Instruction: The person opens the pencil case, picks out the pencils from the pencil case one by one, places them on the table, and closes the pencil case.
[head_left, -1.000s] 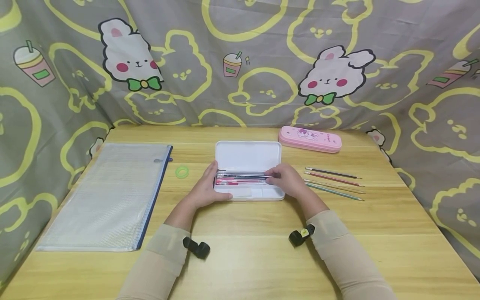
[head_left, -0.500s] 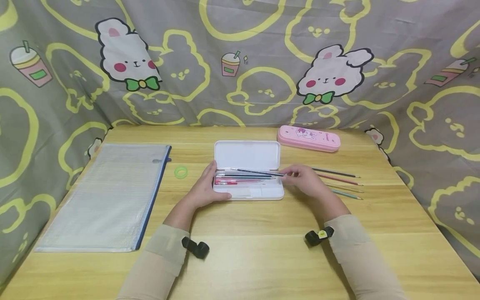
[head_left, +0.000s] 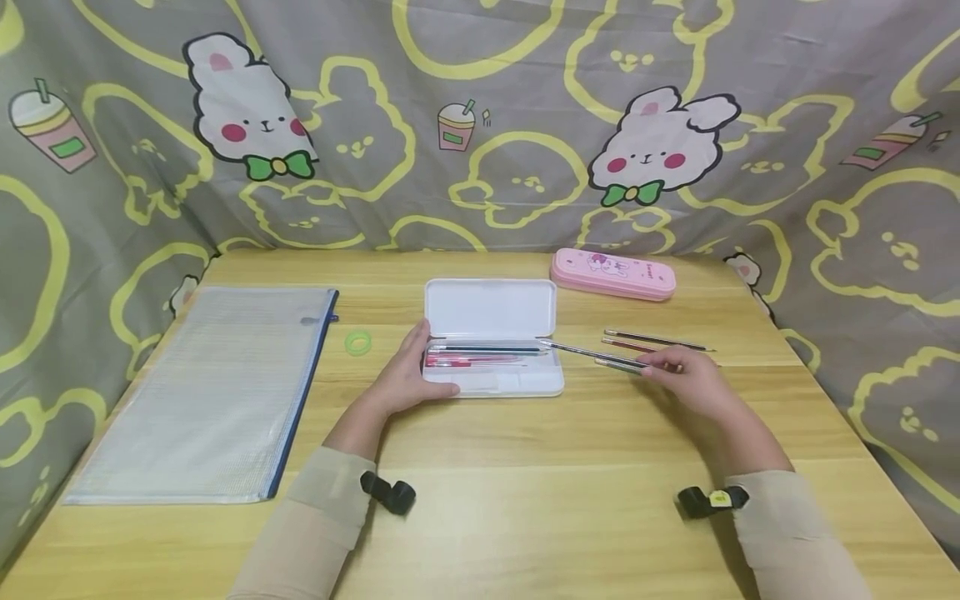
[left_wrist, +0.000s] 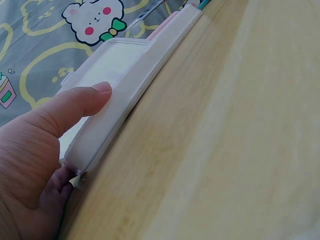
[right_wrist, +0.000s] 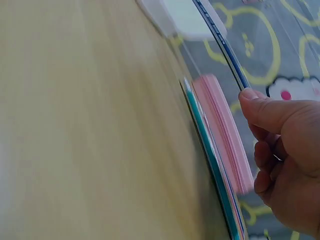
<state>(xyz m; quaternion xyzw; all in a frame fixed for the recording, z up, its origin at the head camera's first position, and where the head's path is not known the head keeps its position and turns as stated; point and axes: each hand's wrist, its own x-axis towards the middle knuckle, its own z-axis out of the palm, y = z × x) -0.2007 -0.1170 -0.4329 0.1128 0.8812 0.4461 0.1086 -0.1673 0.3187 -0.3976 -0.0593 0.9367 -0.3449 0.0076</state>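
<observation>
Left hand (head_left: 401,375) grips white case (head_left: 491,308); right hand (head_left: 690,379) pinches pencil (right_wrist: 221,44); pink case (head_left: 613,275) reads "Sweet".

Head view: right hand (head_left: 686,379) hides the right-hand stretches of the red pencil (head_left: 624,344) and the green pencil (head_left: 618,366), and the gripped end of the held pencil (head_left: 585,350). Left wrist view: left hand (left_wrist: 40,135) is cut by the frame, some fingertips lost behind the white case (left_wrist: 112,112), whose front wall conceals its contents. Right wrist view: held pencil cropped at top, its lettering too blurred to read.
</observation>
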